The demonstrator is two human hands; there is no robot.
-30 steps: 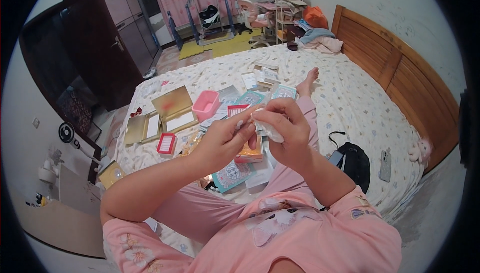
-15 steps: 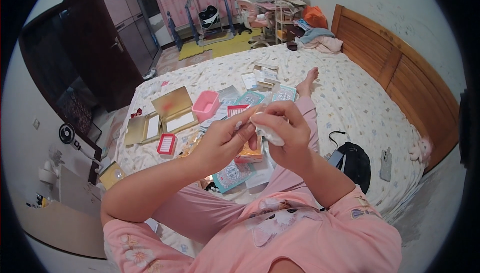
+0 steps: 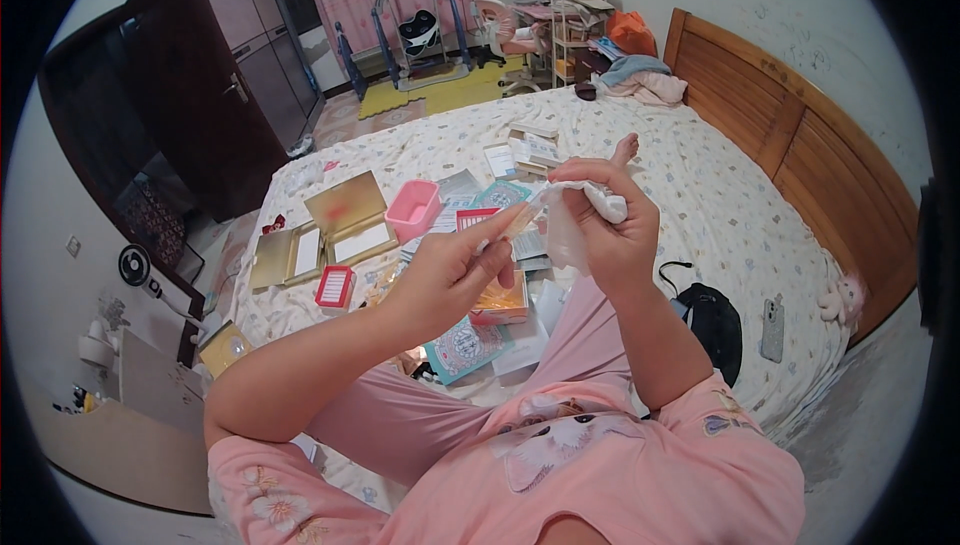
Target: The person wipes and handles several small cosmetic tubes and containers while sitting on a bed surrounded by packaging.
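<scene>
A crumpled white tissue or thin cloth is gripped in my right hand, and a loose part of it hangs below the fingers. My left hand is closed in a pinch on a small, thin see-through piece, whose kind I cannot make out. The fingertips of the two hands are close together, with the clear piece and the tissue's edge between them. Beneath the hands lie an orange box and a teal patterned packet. Past the left fingers sits a small red tray.
Left of the hands are a pink basket, open golden boxes and a red box with white strips. Flat cards lie farther off. To the right are a black bag and a phone on the bed.
My right hand has moved right and up, away from the left, and more of the white tissue shows. My left hand stays nearly in place.
</scene>
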